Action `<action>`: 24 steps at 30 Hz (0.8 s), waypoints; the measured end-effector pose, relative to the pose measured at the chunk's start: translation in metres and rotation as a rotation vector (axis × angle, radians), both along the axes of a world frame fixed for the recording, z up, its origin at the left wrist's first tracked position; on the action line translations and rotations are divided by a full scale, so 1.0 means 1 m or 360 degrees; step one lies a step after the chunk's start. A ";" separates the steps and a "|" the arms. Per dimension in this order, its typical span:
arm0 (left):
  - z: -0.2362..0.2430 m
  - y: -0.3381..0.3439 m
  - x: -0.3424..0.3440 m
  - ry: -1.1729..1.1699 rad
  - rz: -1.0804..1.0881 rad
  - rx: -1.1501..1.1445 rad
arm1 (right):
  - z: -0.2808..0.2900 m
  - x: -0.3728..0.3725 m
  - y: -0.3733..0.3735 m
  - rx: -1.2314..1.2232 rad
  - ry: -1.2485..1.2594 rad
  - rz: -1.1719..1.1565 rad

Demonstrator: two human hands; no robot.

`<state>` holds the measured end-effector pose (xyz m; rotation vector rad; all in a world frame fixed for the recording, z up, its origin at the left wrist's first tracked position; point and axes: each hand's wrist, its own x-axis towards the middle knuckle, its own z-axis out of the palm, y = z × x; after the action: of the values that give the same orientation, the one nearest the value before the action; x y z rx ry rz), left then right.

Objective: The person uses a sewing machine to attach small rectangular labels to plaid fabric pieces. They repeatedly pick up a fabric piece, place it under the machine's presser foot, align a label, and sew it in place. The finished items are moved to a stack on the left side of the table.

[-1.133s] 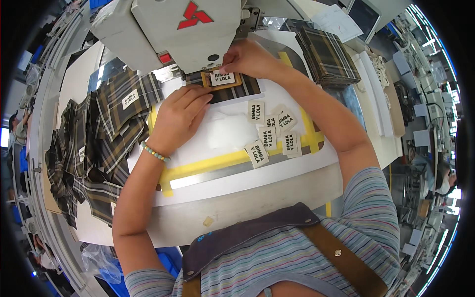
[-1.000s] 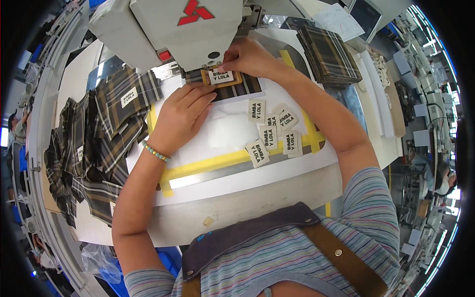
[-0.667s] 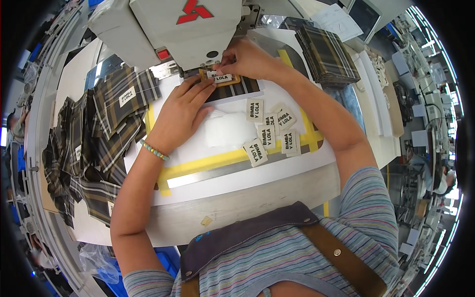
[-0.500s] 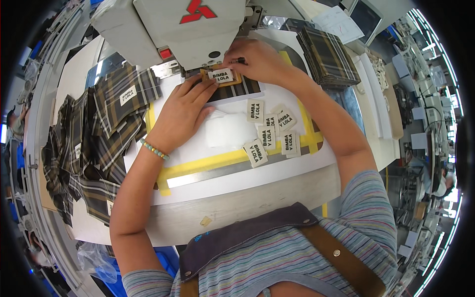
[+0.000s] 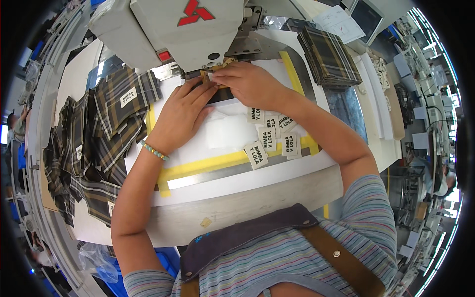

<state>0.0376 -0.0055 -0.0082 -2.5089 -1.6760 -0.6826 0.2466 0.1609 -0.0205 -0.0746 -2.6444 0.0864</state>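
Observation:
My left hand (image 5: 184, 114) lies palm down below the sewing machine head (image 5: 183, 34), fingers stretched and slightly bent, tips on a small orange frame (image 5: 205, 77) atop a dark plaid fabric piece (image 5: 225, 95). My right hand (image 5: 250, 84) is just right of it, fingertips drawn together at the frame under the needle area, over the small white label there; what they grip is mostly hidden. A scattered group of several cream labels (image 5: 267, 141) with dark print lies on the taped white board (image 5: 188, 180), partly behind my right wrist.
Creased plaid pieces (image 5: 84, 133), some bearing labels, cover the table's left side. A stack of plaid panels (image 5: 329, 57) sits at the back right, near a paper sheet (image 5: 339, 24) and a screen (image 5: 363, 20). A blue bin (image 5: 168, 260) is below the front edge. Co-workers appear at both rims.
My right hand has moved down and rightward from beside the machine head, now covering the label that showed inside the frame. My left fingers have bent slightly and shifted a little toward the frame.

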 end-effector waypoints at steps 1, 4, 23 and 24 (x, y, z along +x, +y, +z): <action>0.001 0.001 0.000 -0.0032 -0.0011 0.0020 | -0.003 0.002 0.003 -0.0012 -0.0004 0.0003; 0.001 -0.002 -0.002 -0.0073 -0.0014 0.0150 | -0.007 0.002 0.003 0.0068 0.0002 0.0038; -0.005 0.000 -0.012 -0.0021 0.0290 0.0055 | 0.002 0.001 -0.008 0.0102 0.0015 0.0024; -0.004 -0.001 -0.012 0.0041 0.0288 0.0036 | 0.001 0.001 -0.007 -0.0066 0.0064 0.0036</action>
<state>0.0256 -0.0061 -0.0118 -2.3036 -1.8461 -0.6452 0.2474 0.1540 -0.0198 -0.0563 -2.6037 0.1492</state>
